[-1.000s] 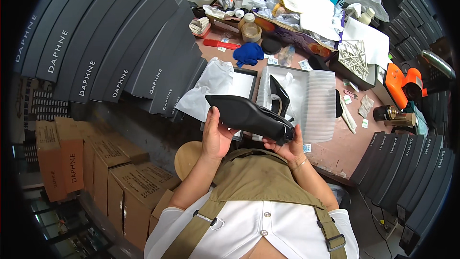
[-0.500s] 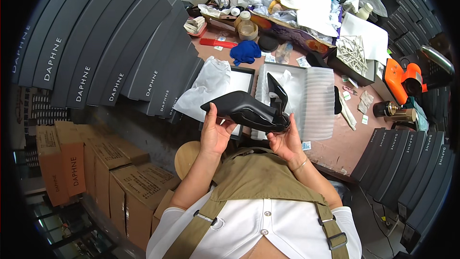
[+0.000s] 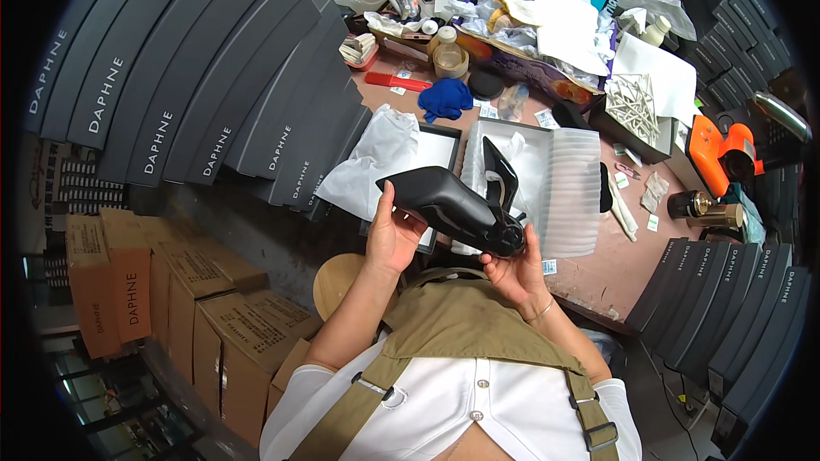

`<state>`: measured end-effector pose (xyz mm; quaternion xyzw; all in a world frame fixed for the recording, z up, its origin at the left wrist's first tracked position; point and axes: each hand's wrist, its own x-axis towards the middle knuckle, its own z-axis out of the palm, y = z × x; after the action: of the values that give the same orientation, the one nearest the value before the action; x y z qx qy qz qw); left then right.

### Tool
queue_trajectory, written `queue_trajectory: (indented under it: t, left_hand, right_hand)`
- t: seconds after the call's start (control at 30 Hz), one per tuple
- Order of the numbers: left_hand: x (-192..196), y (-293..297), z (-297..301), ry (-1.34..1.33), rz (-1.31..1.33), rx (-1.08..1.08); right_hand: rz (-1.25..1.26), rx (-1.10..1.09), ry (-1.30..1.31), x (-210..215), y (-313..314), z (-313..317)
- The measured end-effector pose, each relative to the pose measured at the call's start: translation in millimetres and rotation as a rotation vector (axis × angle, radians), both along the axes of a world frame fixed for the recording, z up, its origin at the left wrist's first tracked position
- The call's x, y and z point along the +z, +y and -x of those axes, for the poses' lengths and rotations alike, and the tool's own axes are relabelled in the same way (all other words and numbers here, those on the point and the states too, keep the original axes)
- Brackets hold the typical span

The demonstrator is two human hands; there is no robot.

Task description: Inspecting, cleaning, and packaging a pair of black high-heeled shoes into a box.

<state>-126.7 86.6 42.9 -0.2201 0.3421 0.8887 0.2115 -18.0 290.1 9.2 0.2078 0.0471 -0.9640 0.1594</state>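
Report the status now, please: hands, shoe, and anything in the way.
Left hand grips black high-heeled shoe at toe; right hand at heel end. Open shoebox beyond. Nothing between.

1. Both bare forearms are raised from the lower edge and bent at the elbows in front of the chest.
2. The left hand [image 3: 395, 235] is held palm inward, its thumb pointed up and its fingers curled in a grip.
3. The right hand [image 3: 515, 269] is held slightly lower, palm turned up, its fingers closed in a pinch.
4. A thin bracelet is worn on the right wrist.
5. The two hands are kept near each other, not touching.
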Motion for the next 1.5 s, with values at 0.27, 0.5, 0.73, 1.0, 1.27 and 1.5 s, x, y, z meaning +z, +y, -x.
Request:
queue_trajectory:
  t: [0.27,0.5,0.73,1.0,1.27,1.5]
  left_hand:
    - [14.5,20.8,-10.7,0.278,-0.046,-0.047]
    - [19.8,23.6,-5.4,0.419,-0.021,-0.049]
    - [27.2,43.0,-6.6,0.410,0.015,-0.098]
    - [26.5,61.7,-2.8,0.448,-0.064,-0.373]
    - [16.1,119.0,-12.9,0.202,-0.337,-0.465]
    - [20.0,191.4,-20.0,0.293,-0.174,-0.527]
  right_hand:
    - [0.058,0.034,0.036,1.8,-10.1,-11.9]
    - [0.108,0.188,0.182,7.7,-15.8,-19.2]
    - [0.129,0.246,0.255,3.2,-21.9,-23.9]
    - [-0.017,0.145,0.239,7.9,-21.8,-36.6]
    - [0.037,0.027,0.277,14.9,20.5,-49.3]
    - [-0.713,0.174,0.193,38.8,117.1,-59.4]
